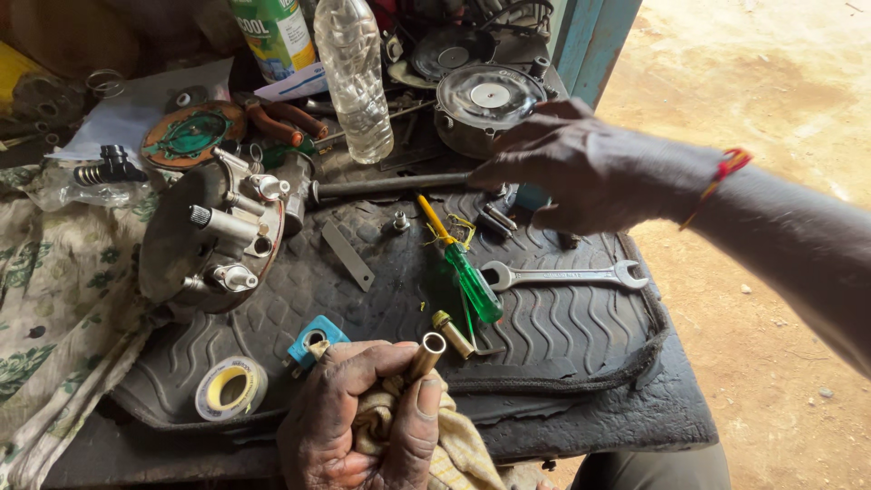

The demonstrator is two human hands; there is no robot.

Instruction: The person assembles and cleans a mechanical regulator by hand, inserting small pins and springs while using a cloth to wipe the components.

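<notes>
The worktop (635, 413) is covered by a black ribbed rubber mat (562, 336), with a flowered cloth (54, 290) hanging over its left side. Largest on the mat is a round metal housing (213, 236) tipped on its edge, its fittings pointing right. Behind it stands a clear plastic bottle (354, 77), and right of that sits a round metal unit with a shiny disc on top (485, 104).

The right hand (581, 172) reaches across from the right side, a red thread at its wrist, fingers curled down among small parts on the mat beside a long dark rod (390, 186); I cannot tell whether it grips anything.

The left hand (363, 422), near the front edge, is clenched around a short brass tube (425, 356) and a yellowish rag (435, 445), the tube's open end poking up.

Between the hands lie a steel spanner (562, 274), a green-handled screwdriver (463, 263) and a second brass piece (451, 332). Left of the clenched hand are a small blue block (313, 340) and a roll of white tape (231, 388).
</notes>
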